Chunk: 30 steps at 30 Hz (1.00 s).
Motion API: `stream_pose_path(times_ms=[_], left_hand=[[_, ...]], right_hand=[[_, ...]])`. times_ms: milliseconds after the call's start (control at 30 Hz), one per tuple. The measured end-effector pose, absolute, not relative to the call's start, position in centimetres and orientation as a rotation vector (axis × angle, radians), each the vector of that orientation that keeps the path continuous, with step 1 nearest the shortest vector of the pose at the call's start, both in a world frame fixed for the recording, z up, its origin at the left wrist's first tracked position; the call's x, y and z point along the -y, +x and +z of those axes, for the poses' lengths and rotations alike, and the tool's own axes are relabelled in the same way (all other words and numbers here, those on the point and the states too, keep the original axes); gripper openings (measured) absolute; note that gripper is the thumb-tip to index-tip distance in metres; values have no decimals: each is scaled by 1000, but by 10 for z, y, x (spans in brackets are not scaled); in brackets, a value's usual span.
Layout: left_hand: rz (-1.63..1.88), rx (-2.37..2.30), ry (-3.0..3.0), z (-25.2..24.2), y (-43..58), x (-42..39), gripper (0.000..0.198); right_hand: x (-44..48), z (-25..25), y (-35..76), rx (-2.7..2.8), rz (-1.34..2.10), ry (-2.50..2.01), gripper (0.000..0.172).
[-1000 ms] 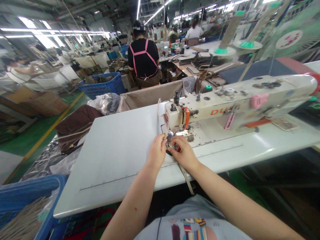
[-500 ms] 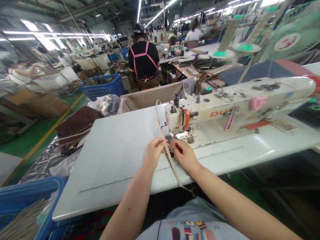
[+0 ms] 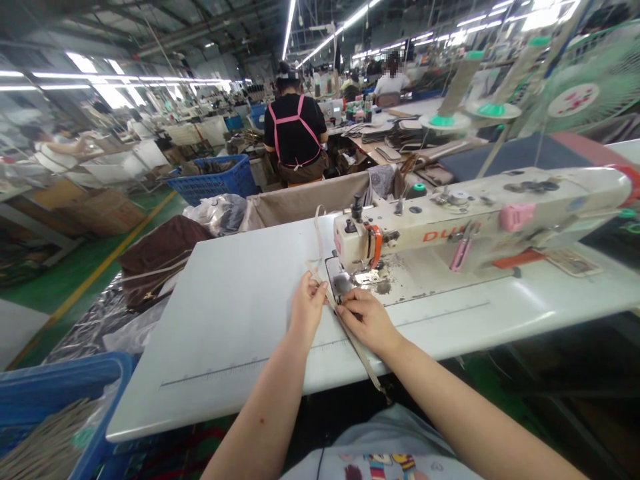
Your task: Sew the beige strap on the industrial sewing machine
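Observation:
A narrow beige strap (image 3: 359, 349) runs across the white sewing table, its near end hanging over the front edge and its far part looping up beside the machine head. My left hand (image 3: 309, 303) is closed on the strap, pinching it between thumb and fingers. My right hand (image 3: 367, 315) pinches the same strap a little nearer to me, fingers curled. Just beyond the hands stands the sewing machine (image 3: 405, 230), with its needle area and metal plate (image 3: 371, 277) to the right of the strap. Fingertips partly hide the gripped stretch.
A blue basket (image 3: 107, 365) of thin strips stands at the lower left. Brown fabric (image 3: 155, 257) lies left of the table. Behind it are a beige cloth-lined bin (image 3: 300, 198) and a seated co-worker (image 3: 295, 130). Thread cones (image 3: 457, 87) and a green fan (image 3: 590, 93) stand at the right.
My hands have shifted along the strap: the left is slightly farther left, the right lower and closer to it. The strap's far part has moved and bends differently. The view has tilted slightly.

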<state>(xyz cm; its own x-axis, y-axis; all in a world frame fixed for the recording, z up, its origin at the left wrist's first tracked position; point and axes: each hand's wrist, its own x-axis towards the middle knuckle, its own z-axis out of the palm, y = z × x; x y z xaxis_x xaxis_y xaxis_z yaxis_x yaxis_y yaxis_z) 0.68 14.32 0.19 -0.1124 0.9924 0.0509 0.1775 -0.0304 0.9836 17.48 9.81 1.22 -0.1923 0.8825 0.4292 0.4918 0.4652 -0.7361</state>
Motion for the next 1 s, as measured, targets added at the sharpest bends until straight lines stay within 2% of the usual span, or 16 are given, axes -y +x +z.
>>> stream_pose_path(times_ms=[100,167,233,333,400,600,733,867,967,1000], left_hand=[[1163,-1650,1668,-4,4,-145,80],[1059,-1735,1874,-6,3,-144,86],[947,-1785,2032,-6,4,-142,73],[824,-1801,2228,-7,5,-139,43],[807,-1808,2291,-8,6,-138,35],[1088,-1781,2185,2,5,-138,31],[1280,-1663,2208,9,-4,-107,31],[1205,-1605,2505,-20,-8,-40,43],[1231,-1622,2665,-46,1,10,52],[1249,-1665,2671,-51,6,21,49]], right_hand=[[-96,12,173,1815,536,-1199,39],[-95,12,172,1807,519,-1217,41],[-94,12,171,1788,498,-1233,39],[-95,11,173,1706,448,-1281,24],[-95,9,175,1647,421,-1314,21],[-76,9,189,1652,387,-1328,17],[-53,6,224,1700,313,-1358,17],[-42,-11,287,1668,118,-1573,33],[-44,-21,327,1673,42,-1688,35],[-46,-22,334,1683,20,-1700,36]])
